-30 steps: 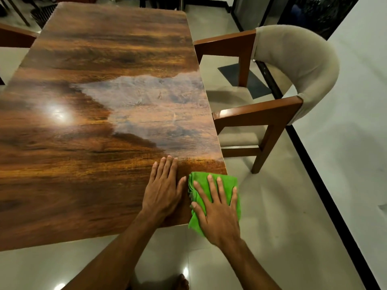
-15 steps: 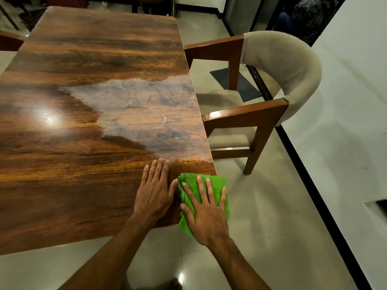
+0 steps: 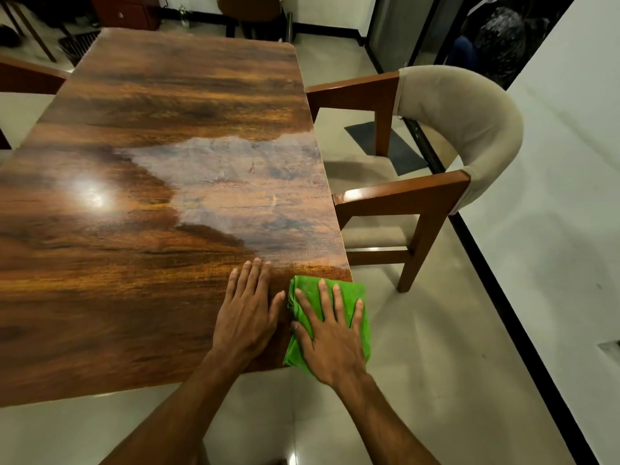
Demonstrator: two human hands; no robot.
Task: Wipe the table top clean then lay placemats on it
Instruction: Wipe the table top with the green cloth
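Glossy dark wood fills the left of the frame: your table top, with a chair drawn up at the right. Your right hand lies flat on the green cloth at the table's lower right corner, fingers straight and spread, gripping nothing. The cloth overhangs the edge. Your left hand rests flat on bare wood just beside it, fingers straight. Press evenly with the palm and wipe in overlapping strokes toward the greyish patch mid-frame, which may be film or only a reflection. No placemats show.
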